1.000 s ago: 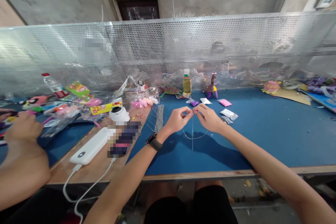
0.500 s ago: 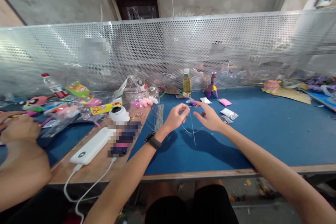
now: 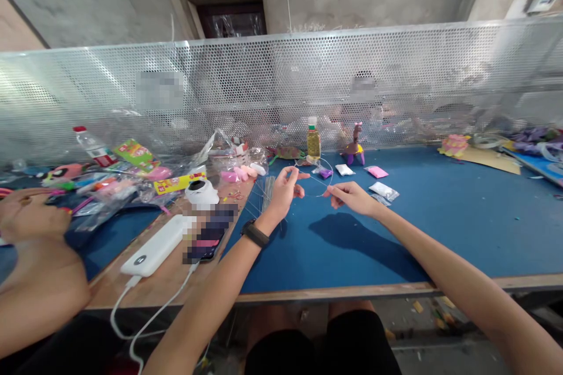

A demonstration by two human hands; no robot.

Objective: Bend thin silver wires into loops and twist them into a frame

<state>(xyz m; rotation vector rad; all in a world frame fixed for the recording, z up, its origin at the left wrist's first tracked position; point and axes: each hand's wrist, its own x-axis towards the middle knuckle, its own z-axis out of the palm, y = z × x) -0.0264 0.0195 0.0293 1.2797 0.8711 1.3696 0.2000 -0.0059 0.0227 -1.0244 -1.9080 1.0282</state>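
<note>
Between my hands, above the blue mat (image 3: 378, 252), a thin pale wire (image 3: 333, 170) bends into a loop. My left hand (image 3: 287, 187) pinches the wire at its left side, thumb against the fingers. On the loop's right side, my right hand (image 3: 349, 196) pinches it with the fingertips. A bundle of straight thin wires (image 3: 267, 194) lies on the mat just left of my left hand, partly hidden by it. Small packets sit beyond my hands: a purple one (image 3: 324, 173), a white one (image 3: 345, 169) and a pink one (image 3: 377, 171).
A yellow liquid bottle (image 3: 314, 142) and a brown, purple-legged figure (image 3: 354, 146) stand by the perforated metal screen (image 3: 316, 82). To the left lie a white power bank (image 3: 158, 246), a phone (image 3: 211, 234) and a white round device (image 3: 202, 193). A co-worker's hand (image 3: 33, 217) is at far left.
My hands have moved apart, the left one leftward and the right one slightly down. The wire loop now stands higher and is spread between them.
</note>
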